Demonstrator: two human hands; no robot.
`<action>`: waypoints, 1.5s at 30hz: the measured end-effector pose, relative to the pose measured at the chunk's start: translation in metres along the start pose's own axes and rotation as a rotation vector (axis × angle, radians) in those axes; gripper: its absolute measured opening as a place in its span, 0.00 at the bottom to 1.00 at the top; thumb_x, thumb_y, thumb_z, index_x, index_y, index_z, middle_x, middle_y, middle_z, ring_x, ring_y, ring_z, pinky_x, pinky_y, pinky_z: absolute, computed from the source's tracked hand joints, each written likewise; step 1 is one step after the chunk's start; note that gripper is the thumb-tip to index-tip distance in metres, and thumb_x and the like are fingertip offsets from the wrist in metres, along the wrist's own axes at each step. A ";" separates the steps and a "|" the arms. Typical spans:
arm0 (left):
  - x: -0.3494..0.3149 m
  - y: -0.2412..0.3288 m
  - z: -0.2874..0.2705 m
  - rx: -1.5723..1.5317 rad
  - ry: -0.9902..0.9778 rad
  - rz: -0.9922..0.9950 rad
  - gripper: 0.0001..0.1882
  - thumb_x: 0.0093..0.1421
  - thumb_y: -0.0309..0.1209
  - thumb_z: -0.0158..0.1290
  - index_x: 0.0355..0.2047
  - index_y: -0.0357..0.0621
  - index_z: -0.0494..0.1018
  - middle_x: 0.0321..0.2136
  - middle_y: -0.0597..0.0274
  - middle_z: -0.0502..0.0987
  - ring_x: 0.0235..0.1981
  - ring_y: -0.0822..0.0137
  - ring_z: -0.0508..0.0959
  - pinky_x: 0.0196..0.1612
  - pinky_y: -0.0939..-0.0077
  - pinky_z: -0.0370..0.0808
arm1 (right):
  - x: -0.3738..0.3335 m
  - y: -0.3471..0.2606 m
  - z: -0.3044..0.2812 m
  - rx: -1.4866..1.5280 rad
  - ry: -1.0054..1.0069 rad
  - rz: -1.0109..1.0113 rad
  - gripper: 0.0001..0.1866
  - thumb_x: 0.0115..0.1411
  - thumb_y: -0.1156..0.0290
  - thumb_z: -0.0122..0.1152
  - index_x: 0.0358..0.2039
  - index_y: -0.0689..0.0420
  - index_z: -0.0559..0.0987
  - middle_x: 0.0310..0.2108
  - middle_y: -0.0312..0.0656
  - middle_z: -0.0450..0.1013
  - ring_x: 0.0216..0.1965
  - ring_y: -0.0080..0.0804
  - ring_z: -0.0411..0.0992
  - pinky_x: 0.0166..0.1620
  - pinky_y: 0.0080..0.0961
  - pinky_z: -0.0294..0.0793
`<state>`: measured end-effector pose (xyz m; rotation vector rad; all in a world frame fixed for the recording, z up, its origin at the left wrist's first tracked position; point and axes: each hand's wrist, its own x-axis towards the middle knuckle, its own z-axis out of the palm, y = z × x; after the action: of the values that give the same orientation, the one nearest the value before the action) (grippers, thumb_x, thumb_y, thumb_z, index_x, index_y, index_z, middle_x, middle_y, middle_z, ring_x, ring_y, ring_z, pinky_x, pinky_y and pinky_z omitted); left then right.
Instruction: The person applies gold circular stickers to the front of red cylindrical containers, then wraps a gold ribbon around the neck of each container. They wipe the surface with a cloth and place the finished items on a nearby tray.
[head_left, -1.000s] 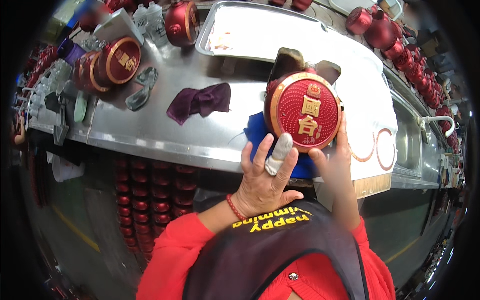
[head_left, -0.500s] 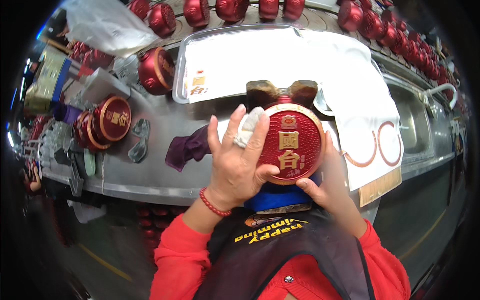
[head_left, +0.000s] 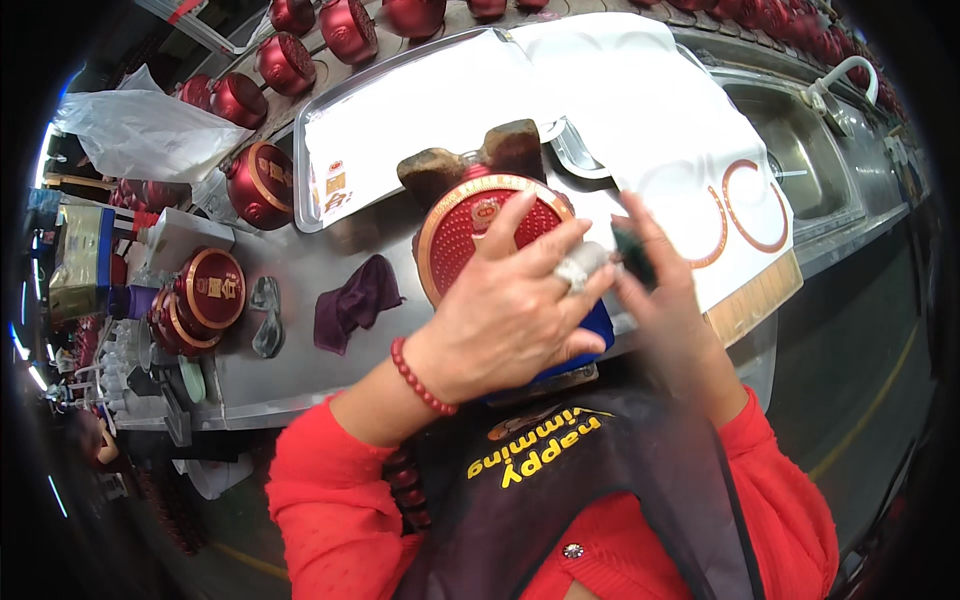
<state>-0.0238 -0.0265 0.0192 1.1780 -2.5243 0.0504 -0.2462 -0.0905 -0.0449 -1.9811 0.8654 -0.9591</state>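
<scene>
A round red bottle [head_left: 455, 235] with a gold rim and a dotted face lies on a rest with two dark padded lobes [head_left: 515, 147] and a blue front [head_left: 598, 325]. My left hand [head_left: 505, 310] spreads its fingers over the bottle and hides much of its face. White cloth [head_left: 582, 268] covers one of its fingers, whose tip meets my right fingers. Beside it, my right hand [head_left: 668, 305], partly blurred, pinches a small dark green piece [head_left: 632, 252] off the bottle's right side. A crumpled purple cloth [head_left: 355, 303] lies left of the bottle.
A tray [head_left: 308, 190] and white sheets [head_left: 610, 80] lie beyond the rest. Copper-coloured strips [head_left: 757, 165] lie on the right sheet, by a sink [head_left: 790, 130]. Other red bottles stand at left [head_left: 215, 290] and along the back [head_left: 348, 30]. A grey-green strap [head_left: 266, 315] lies left.
My view has shifted. My left hand has slid rightward across the bottle's face. My right hand has let go of the bottle's rim and now has the dark green piece.
</scene>
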 end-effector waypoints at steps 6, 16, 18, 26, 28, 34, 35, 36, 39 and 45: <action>-0.071 0.033 0.023 -0.020 0.378 -0.556 0.46 0.66 0.58 0.55 0.72 0.38 0.57 0.70 0.39 0.60 0.75 0.43 0.53 0.74 0.42 0.42 | -0.016 -0.011 0.000 0.103 -0.136 -0.171 0.13 0.65 0.74 0.67 0.49 0.59 0.78 0.37 0.44 0.80 0.37 0.31 0.80 0.41 0.28 0.78; -0.089 0.029 0.065 -0.522 0.577 -0.722 0.54 0.68 0.46 0.59 0.75 0.29 0.36 0.74 0.38 0.50 0.75 0.48 0.53 0.75 0.58 0.47 | 0.044 0.019 -0.001 -0.014 0.128 -0.086 0.14 0.69 0.65 0.64 0.48 0.61 0.79 0.28 0.38 0.80 0.30 0.21 0.79 0.33 0.20 0.76; -0.089 0.030 0.066 -0.577 0.593 -0.734 0.54 0.68 0.46 0.58 0.75 0.29 0.36 0.75 0.39 0.49 0.75 0.49 0.52 0.75 0.58 0.46 | 0.053 0.023 -0.009 0.284 0.115 0.143 0.15 0.69 0.65 0.64 0.48 0.63 0.78 0.30 0.39 0.80 0.30 0.23 0.79 0.35 0.20 0.78; -0.088 0.035 0.070 -0.600 0.626 -0.803 0.55 0.67 0.51 0.59 0.76 0.30 0.37 0.74 0.40 0.50 0.75 0.50 0.52 0.75 0.59 0.46 | 0.065 0.069 -0.121 -0.116 0.219 -0.072 0.16 0.65 0.72 0.69 0.53 0.56 0.81 0.44 0.34 0.80 0.42 0.20 0.77 0.49 0.20 0.76; -0.089 0.035 0.071 -0.576 0.623 -0.796 0.53 0.68 0.50 0.58 0.76 0.31 0.39 0.74 0.40 0.50 0.75 0.50 0.51 0.75 0.58 0.44 | 0.073 0.083 -0.170 -0.600 0.304 -0.302 0.14 0.65 0.67 0.69 0.50 0.55 0.84 0.41 0.31 0.80 0.39 0.20 0.75 0.47 0.22 0.76; -0.089 0.034 0.078 -0.621 0.659 -0.763 0.51 0.72 0.55 0.50 0.76 0.32 0.37 0.75 0.43 0.49 0.75 0.55 0.51 0.74 0.62 0.46 | 0.064 0.146 -0.285 -0.443 0.398 0.194 0.14 0.62 0.63 0.68 0.44 0.58 0.85 0.36 0.35 0.78 0.37 0.21 0.72 0.40 0.26 0.72; -0.089 0.034 0.079 -0.612 0.659 -0.767 0.51 0.72 0.55 0.49 0.76 0.32 0.37 0.75 0.44 0.49 0.75 0.55 0.51 0.74 0.62 0.46 | 0.058 0.154 -0.304 -0.541 0.398 0.443 0.22 0.61 0.57 0.70 0.46 0.63 0.83 0.40 0.45 0.79 0.42 0.33 0.76 0.46 0.32 0.75; -0.089 0.034 0.079 -0.603 0.661 -0.767 0.50 0.72 0.55 0.48 0.76 0.32 0.37 0.75 0.44 0.49 0.75 0.55 0.51 0.74 0.62 0.46 | 0.057 0.165 -0.316 -0.584 0.376 0.398 0.20 0.65 0.55 0.67 0.47 0.58 0.84 0.39 0.38 0.79 0.40 0.28 0.75 0.44 0.27 0.76; -0.091 0.035 0.080 -0.577 0.649 -0.766 0.49 0.73 0.54 0.47 0.76 0.32 0.38 0.75 0.44 0.48 0.75 0.55 0.51 0.75 0.61 0.46 | 0.046 0.186 -0.339 -0.430 0.376 0.415 0.22 0.69 0.46 0.62 0.47 0.53 0.84 0.36 0.32 0.81 0.35 0.21 0.78 0.38 0.24 0.81; -0.085 0.045 0.074 -0.565 0.665 -0.775 0.46 0.74 0.53 0.45 0.76 0.33 0.41 0.75 0.44 0.49 0.75 0.55 0.52 0.75 0.57 0.47 | 0.034 0.177 -0.336 0.283 0.276 0.528 0.21 0.70 0.50 0.61 0.48 0.55 0.82 0.38 0.38 0.83 0.38 0.25 0.83 0.38 0.26 0.87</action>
<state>-0.0288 0.0522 -0.0728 1.4725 -1.2839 -0.3720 -0.5538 -0.3155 -0.0378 -1.3017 1.2496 -0.9819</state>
